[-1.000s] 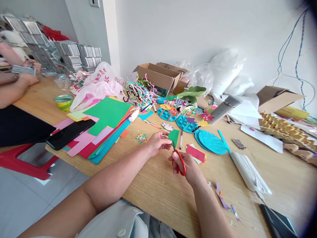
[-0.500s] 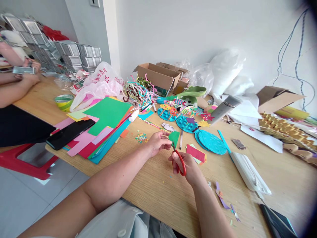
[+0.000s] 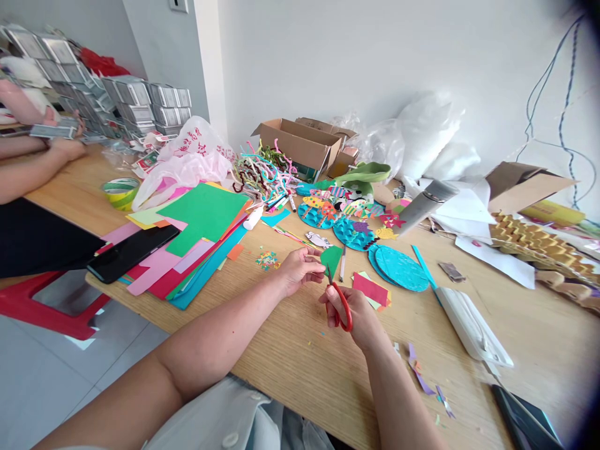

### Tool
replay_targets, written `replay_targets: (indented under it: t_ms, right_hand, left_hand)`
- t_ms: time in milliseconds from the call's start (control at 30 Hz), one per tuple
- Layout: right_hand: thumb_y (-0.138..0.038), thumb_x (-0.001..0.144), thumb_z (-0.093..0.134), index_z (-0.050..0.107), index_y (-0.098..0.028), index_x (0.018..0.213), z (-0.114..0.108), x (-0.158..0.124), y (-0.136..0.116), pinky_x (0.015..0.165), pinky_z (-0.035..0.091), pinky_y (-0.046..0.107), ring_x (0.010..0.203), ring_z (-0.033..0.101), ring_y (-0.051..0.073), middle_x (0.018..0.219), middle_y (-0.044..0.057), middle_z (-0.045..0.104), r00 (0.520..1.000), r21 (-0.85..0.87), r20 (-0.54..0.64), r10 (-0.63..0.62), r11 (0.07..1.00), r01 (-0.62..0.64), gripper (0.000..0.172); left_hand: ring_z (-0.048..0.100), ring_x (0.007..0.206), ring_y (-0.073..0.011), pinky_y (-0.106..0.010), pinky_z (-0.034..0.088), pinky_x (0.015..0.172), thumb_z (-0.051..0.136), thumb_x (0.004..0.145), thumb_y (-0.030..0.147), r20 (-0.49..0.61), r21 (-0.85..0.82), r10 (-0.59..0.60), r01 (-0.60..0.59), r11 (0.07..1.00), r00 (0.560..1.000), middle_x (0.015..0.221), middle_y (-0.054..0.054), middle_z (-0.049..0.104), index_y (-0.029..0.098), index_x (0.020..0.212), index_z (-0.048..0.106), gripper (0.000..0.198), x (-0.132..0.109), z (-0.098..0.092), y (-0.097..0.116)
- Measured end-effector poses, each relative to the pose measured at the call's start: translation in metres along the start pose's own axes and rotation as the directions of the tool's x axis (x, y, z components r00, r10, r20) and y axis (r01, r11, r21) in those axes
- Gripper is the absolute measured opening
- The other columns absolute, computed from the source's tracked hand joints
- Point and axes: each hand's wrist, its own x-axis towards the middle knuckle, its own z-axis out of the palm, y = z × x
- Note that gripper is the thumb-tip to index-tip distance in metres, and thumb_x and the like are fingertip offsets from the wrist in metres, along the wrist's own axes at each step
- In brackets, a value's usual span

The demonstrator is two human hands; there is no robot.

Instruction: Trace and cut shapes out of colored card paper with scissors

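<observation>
Between the thumb and fingers of my left hand (image 3: 302, 271) is a small piece of green paper (image 3: 332, 257). My right hand (image 3: 355, 312) is closed around the red handles of a pair of scissors (image 3: 345, 306). The scissor blades point up at the lower edge of the green paper. Just right of my hands lie red and other coloured paper pieces (image 3: 370, 290). A pen (image 3: 343, 265) rests behind the green paper, and a white fish cutout (image 3: 317, 239) lies farther back. Tiny paper scraps (image 3: 267, 260) are heaped left of my left hand.
Coloured sheets (image 3: 206, 212) and a black phone (image 3: 134, 253) cover the left side. Blue discs with paper fish (image 3: 354, 234), a grey bottle (image 3: 426, 206) and a white power strip (image 3: 473, 328) stand or lie to the right. A co-worker's hand (image 3: 68, 150) shows at far left.
My hands, the scissors and the green paper are nearly where they were, with the paper turned very slightly. At far left, the co-worker's hands and the flat thing they hold have moved right.
</observation>
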Motion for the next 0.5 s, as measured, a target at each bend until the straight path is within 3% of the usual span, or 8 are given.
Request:
replay_targets:
  t_ms: [500]
  right_hand:
    - [-0.062,0.076,0.055,0.059,-0.014,0.074,0.0005,0.0008,0.0015,0.04,0.029,0.022,0.038,0.046,0.011,0.042,-0.001,0.055,1.0,-0.002,0.013,-0.013,1.0,0.013,0.048]
  left_hand:
    - [0.058,0.051,-0.0101,-0.025,0.047,0.055,0.072,0.057,0.01,0.015,0.008,-0.014,0.014,1.0,1.0,0.063,0.003,0.06,0.013,0.093,0.052,0.041,-0.0006,0.0006,-0.0002]
